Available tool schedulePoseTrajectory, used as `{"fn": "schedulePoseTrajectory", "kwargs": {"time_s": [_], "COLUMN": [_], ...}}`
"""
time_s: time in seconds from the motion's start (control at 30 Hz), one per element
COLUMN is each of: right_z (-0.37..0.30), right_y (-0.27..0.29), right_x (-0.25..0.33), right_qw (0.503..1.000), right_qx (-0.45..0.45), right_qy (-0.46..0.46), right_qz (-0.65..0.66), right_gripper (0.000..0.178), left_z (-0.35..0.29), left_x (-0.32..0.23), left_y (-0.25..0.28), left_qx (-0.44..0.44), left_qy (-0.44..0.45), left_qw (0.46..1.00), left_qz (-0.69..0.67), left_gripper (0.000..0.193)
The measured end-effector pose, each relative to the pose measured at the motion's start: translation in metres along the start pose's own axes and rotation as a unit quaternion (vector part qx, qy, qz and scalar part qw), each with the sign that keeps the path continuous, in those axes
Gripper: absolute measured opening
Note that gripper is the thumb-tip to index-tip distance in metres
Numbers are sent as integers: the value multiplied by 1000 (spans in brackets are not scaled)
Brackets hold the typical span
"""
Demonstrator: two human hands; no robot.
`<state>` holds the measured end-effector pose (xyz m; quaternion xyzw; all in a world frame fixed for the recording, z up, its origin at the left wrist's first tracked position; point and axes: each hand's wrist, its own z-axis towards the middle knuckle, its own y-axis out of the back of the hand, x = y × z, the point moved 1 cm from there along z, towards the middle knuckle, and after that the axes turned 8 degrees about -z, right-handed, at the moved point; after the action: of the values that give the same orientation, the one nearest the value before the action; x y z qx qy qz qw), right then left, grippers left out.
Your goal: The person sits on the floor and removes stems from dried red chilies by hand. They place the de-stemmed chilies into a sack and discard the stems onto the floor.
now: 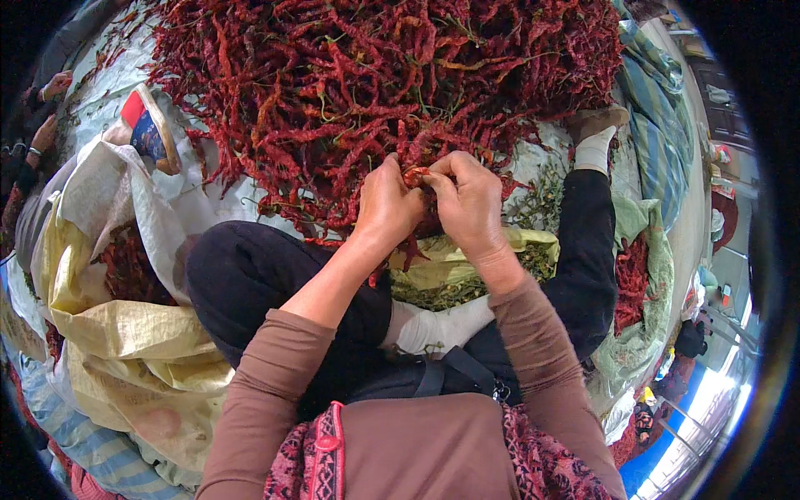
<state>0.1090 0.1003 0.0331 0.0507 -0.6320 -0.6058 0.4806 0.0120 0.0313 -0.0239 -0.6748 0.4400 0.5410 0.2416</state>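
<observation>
A large heap of dried red chillies lies in front of me on a pale sheet. At its near edge, my left hand and my right hand meet, both closed. Between their fingertips is a dried red chilli, pinched by the right thumb and fingers and reaching the left fingers. The left palm and most of its fingertips are hidden. Below the hands, between my legs, a yellow sack carries greenish stems and scraps.
At left a yellow-white woven sack holds chillies. A green sack with chillies stands right of my leg. A blue shoe rests by the heap. Another person's hands show at far left. Blue striped sheeting lies at right.
</observation>
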Motion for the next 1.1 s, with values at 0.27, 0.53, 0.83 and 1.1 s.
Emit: {"fn": "schedulePoseTrajectory", "kwargs": {"time_s": [0.27, 0.53, 0.83, 1.1], "right_z": [19, 34, 31, 31], "right_y": [-17, 41, 46, 41], "right_x": [-36, -54, -40, -39], "right_qw": [900, 842, 875, 900], "right_qx": [-4, 167, 193, 257], "right_qy": [-367, -340, -284, -203], "right_qz": [236, 383, 342, 288], "right_gripper": [16, 29, 16, 17], "left_z": [-5, -5, -4, -6], "left_x": [18, -4, -16, -11], "left_y": [-5, -5, -1, 4], "left_qx": [0, 141, 213, 240], "left_qy": [0, 29, 42, 34], "left_qw": [999, 947, 929, 938], "left_qz": [-43, -286, -300, -247], "left_gripper": [32, 39, 36, 33]}}
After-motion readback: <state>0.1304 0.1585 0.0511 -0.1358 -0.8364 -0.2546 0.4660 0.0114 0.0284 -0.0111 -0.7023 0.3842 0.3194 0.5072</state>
